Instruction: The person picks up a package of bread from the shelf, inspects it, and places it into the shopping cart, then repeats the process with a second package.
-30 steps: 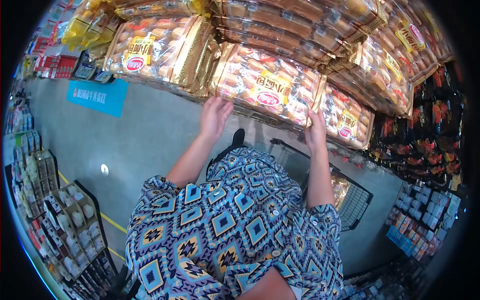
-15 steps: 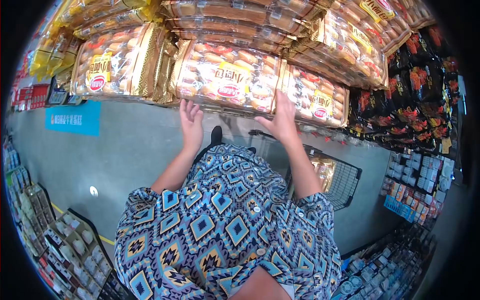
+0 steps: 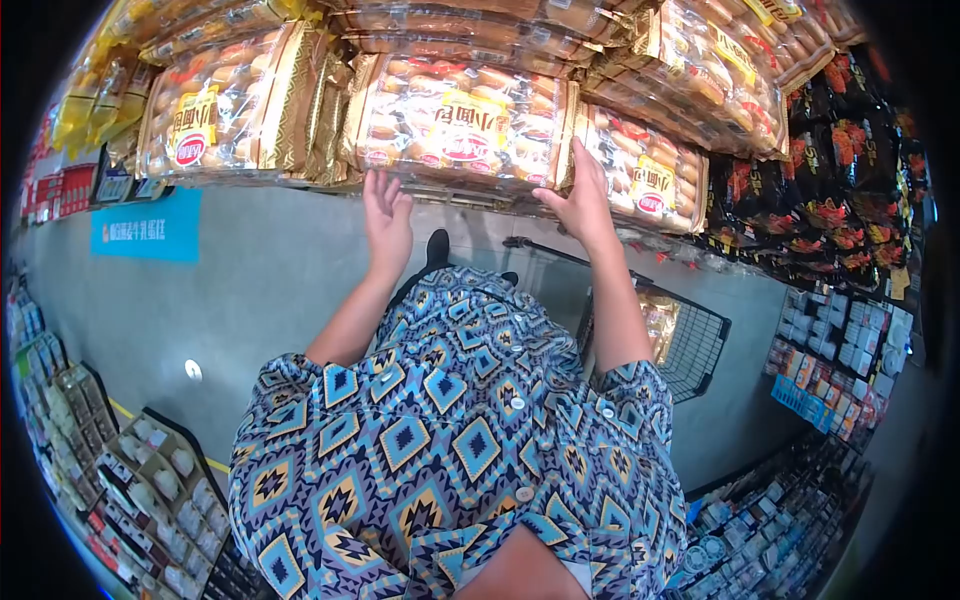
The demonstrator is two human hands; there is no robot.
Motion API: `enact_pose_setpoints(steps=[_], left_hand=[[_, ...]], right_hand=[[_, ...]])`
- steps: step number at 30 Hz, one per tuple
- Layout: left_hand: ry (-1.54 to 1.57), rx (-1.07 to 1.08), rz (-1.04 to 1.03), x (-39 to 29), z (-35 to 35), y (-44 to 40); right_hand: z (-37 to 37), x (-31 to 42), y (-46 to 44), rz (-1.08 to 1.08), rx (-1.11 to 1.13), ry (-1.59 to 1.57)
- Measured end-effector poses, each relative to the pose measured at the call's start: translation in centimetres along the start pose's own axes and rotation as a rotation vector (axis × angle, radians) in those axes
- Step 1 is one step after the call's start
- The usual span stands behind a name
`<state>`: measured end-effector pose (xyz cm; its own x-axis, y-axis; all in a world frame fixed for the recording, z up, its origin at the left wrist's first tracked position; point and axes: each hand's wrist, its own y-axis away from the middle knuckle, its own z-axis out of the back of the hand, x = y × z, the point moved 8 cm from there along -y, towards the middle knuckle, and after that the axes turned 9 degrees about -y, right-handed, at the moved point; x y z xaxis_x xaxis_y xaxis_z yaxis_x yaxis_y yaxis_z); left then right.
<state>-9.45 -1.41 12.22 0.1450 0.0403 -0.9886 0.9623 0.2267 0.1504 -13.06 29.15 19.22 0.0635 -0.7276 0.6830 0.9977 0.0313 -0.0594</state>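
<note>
A clear bag of small bread rolls (image 3: 400,125) with gold ends and a yellow label lies at the front of the stacked shelf. My left hand (image 3: 388,215) is at its lower front edge toward the left, fingers stretched upward and apart; whether the fingertips touch the bag I cannot tell. At the bag's right end is my right hand (image 3: 583,205), fingers extended along the gap beside the neighbouring bag of rolls (image 3: 640,165). Its thumb points left at the front edge, spread from the fingers. Neither hand is closed round anything.
More roll bags (image 3: 215,110) are stacked left and behind. Black packets (image 3: 835,180) hang at the right. A wire shopping cart (image 3: 695,350) holding a gold package stands below my right arm. A blue sign (image 3: 145,235) hangs under the shelf's left side.
The whole view has shifted, so shelf and bags appear higher. My right hand has moved slightly right and its thumb is nearer the bag's front edge. My left hand keeps its position below the bag.
</note>
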Motion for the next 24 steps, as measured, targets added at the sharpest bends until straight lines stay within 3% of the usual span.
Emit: enact_pose_setpoints(steps=[9,12,13,17,20,21,22,23,24], left_hand=[[-0.083,0.037,0.019,3.9,1.2,-0.7],[-0.311,0.234,0.064,9.5,1.3,-0.6],[-0.392,0.240,0.163,13.8,2.5,-0.5],[-0.679,0.646,0.623,25.4,8.4,1.5],[-1.107,1.044,0.516,25.9,12.9,2.6],[-1.168,1.043,0.469,27.7,14.5,2.0],[-1.168,1.210,0.264,27.9,14.4,1.6],[-1.183,1.256,0.247,30.3,14.5,0.9],[-0.999,1.078,0.554,33.1,15.3,-0.2]], right_hand=[[1.3,-0.2,0.6,-0.051,-0.032,0.071],[4.8,-3.0,3.4,-0.016,-0.242,-0.113],[6.6,-3.0,4.5,-0.038,-0.313,-0.198],[10.4,-8.1,10.9,-0.250,-0.561,-0.398],[12.0,-11.9,16.4,-0.453,-0.659,-0.431],[12.1,-13.7,19.3,-0.512,-0.721,-0.435],[13.1,-14.0,22.0,-0.578,-0.747,-0.334],[13.2,-15.6,25.0,-0.617,-0.792,-0.325],[13.2,-16.7,28.2,-0.727,-0.831,-0.353]])
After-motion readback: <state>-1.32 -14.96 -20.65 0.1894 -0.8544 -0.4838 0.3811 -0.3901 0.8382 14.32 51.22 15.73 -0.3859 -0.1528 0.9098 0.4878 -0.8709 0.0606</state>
